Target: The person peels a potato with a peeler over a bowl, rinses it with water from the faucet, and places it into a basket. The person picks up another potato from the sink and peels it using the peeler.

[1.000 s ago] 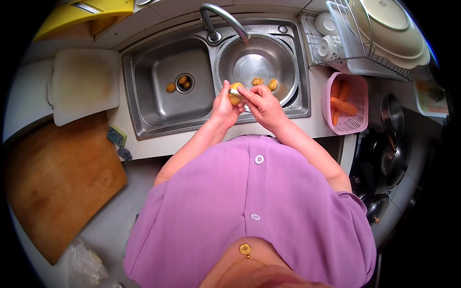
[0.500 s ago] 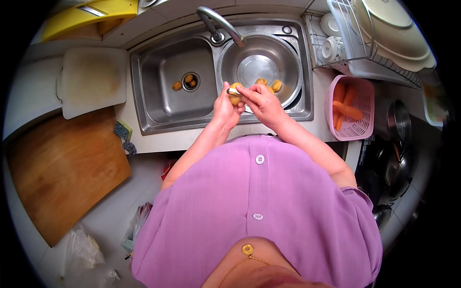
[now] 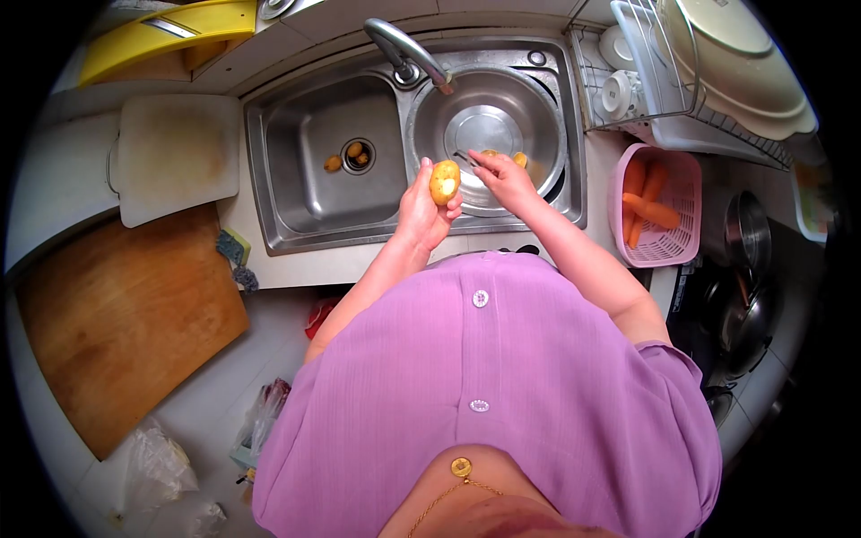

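I see the left hand (image 3: 425,212) holding an oval yellow potato (image 3: 444,182) over the edge of a round silver metal bowl (image 3: 533,100). The right hand (image 3: 507,184) pinches a thin, greyish metal tool (image 3: 466,159), apart from it. If the potato is slippery, the tool could skid and nick the left hand.

No text can be read; the mark (image 3: 612,96) on the white mug (image 3: 622,93) is too small
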`<state>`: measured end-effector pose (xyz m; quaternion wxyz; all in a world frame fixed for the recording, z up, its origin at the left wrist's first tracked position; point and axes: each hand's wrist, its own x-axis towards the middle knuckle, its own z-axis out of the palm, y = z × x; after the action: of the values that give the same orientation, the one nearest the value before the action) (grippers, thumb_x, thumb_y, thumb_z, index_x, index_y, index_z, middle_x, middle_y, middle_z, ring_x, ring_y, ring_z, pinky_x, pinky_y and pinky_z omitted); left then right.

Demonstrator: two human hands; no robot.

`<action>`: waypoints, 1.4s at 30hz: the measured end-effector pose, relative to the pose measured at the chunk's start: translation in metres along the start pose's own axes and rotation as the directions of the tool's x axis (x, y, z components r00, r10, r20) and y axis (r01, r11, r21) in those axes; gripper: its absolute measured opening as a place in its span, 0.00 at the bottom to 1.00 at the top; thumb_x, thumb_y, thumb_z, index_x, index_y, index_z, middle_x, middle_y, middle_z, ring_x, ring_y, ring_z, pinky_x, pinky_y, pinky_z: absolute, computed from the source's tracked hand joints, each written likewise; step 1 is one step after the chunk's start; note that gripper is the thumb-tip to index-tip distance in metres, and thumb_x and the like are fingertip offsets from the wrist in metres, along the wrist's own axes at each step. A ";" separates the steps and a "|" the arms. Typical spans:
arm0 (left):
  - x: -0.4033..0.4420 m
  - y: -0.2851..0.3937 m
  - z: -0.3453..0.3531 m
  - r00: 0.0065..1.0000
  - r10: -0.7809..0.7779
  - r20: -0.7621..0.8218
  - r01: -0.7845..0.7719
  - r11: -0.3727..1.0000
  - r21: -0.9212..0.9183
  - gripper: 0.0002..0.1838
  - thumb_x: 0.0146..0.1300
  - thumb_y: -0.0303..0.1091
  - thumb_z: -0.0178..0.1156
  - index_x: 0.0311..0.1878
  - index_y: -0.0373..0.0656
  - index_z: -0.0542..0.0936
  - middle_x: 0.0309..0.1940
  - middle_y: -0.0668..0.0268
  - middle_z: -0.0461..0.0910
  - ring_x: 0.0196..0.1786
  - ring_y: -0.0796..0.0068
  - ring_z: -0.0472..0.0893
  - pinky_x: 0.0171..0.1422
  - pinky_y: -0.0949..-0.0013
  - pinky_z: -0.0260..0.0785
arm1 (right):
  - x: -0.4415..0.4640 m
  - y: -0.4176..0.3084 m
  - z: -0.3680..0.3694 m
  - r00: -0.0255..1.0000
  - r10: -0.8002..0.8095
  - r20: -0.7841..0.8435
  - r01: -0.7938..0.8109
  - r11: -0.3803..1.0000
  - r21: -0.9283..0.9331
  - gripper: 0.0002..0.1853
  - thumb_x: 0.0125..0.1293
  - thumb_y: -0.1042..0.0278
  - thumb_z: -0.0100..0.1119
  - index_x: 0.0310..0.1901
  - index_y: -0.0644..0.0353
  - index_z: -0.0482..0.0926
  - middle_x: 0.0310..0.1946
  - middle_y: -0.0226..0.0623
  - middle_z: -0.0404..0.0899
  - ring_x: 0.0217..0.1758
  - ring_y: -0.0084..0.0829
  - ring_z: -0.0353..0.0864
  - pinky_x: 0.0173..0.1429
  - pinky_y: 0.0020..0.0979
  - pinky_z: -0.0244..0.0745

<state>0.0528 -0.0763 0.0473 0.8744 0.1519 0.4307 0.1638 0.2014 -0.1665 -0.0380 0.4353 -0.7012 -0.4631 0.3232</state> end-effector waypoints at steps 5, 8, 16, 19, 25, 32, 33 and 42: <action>-0.001 0.012 0.003 0.999 0.012 -0.043 -0.012 1.000 0.003 0.24 0.72 0.55 0.39 0.48 0.42 0.71 0.31 0.62 0.73 0.22 0.75 0.67 0.23 0.74 0.58 | 0.004 -0.006 -0.010 0.982 0.188 -0.010 -0.186 0.976 0.114 0.21 0.64 0.67 0.56 0.60 0.51 0.74 0.41 0.43 0.76 0.43 0.35 0.78 0.49 0.31 0.72; 0.004 0.009 -0.012 0.999 -0.031 0.032 0.031 0.999 0.017 0.25 0.72 0.56 0.37 0.49 0.42 0.71 0.29 0.62 0.73 0.21 0.76 0.65 0.23 0.73 0.57 | 0.007 -0.020 -0.024 0.928 0.344 0.143 -0.362 0.924 0.127 0.19 0.65 0.66 0.55 0.58 0.55 0.74 0.38 0.45 0.78 0.37 0.36 0.80 0.44 0.31 0.74; 0.007 -0.005 -0.015 0.999 0.022 0.024 -0.026 0.988 0.153 0.19 0.74 0.50 0.35 0.44 0.45 0.69 0.27 0.62 0.72 0.17 0.81 0.63 0.18 0.76 0.52 | -0.016 -0.073 -0.019 0.971 -0.207 0.117 0.219 0.970 -0.108 0.26 0.64 0.73 0.50 0.65 0.52 0.66 0.38 0.46 0.78 0.39 0.45 0.80 0.41 0.40 0.75; 0.003 -0.005 -0.008 0.995 0.099 0.005 -0.098 0.976 0.197 0.19 0.75 0.49 0.33 0.45 0.45 0.68 0.26 0.63 0.72 0.16 0.82 0.62 0.17 0.77 0.52 | -0.018 -0.077 -0.018 0.961 -0.234 0.148 0.258 0.952 -0.168 0.27 0.63 0.74 0.50 0.65 0.50 0.66 0.35 0.42 0.77 0.38 0.43 0.80 0.38 0.38 0.76; 0.002 -0.005 -0.006 0.991 0.127 -0.039 -0.114 0.965 0.237 0.18 0.75 0.49 0.33 0.44 0.46 0.68 0.24 0.64 0.71 0.15 0.84 0.60 0.16 0.78 0.50 | -0.018 -0.075 -0.017 0.949 -0.282 0.142 0.313 0.897 -0.311 0.29 0.60 0.76 0.51 0.65 0.48 0.66 0.32 0.38 0.76 0.33 0.41 0.79 0.33 0.37 0.75; -0.003 -0.005 -0.005 0.997 0.068 -0.021 -0.060 0.962 0.266 0.20 0.75 0.49 0.35 0.43 0.42 0.69 0.26 0.62 0.72 0.16 0.82 0.61 0.18 0.78 0.52 | -0.013 -0.035 -0.009 0.992 -0.093 0.091 0.117 0.940 -0.321 0.27 0.61 0.76 0.49 0.63 0.52 0.68 0.36 0.46 0.78 0.36 0.47 0.78 0.40 0.42 0.74; -0.005 -0.004 -0.002 0.998 0.066 0.017 -0.068 0.968 0.240 0.21 0.75 0.50 0.35 0.43 0.42 0.69 0.27 0.62 0.72 0.17 0.81 0.62 0.19 0.77 0.53 | -0.011 -0.025 -0.010 0.994 -0.002 0.108 0.038 0.942 -0.335 0.25 0.62 0.76 0.48 0.63 0.53 0.68 0.37 0.48 0.78 0.37 0.49 0.78 0.42 0.44 0.74; 0.008 -0.001 -0.009 0.999 -0.047 -0.028 0.046 0.998 -0.034 0.25 0.73 0.57 0.35 0.43 0.43 0.71 0.29 0.63 0.71 0.21 0.75 0.66 0.22 0.73 0.57 | -0.023 -0.063 -0.016 0.985 -0.172 0.013 0.172 0.966 -0.192 0.26 0.63 0.77 0.49 0.65 0.53 0.66 0.35 0.44 0.76 0.38 0.45 0.78 0.40 0.41 0.73</action>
<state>0.0502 -0.0725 0.0361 0.8742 0.1248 0.4436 0.1529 0.1839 -0.1806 0.0270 0.3927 -0.6978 -0.5504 0.2366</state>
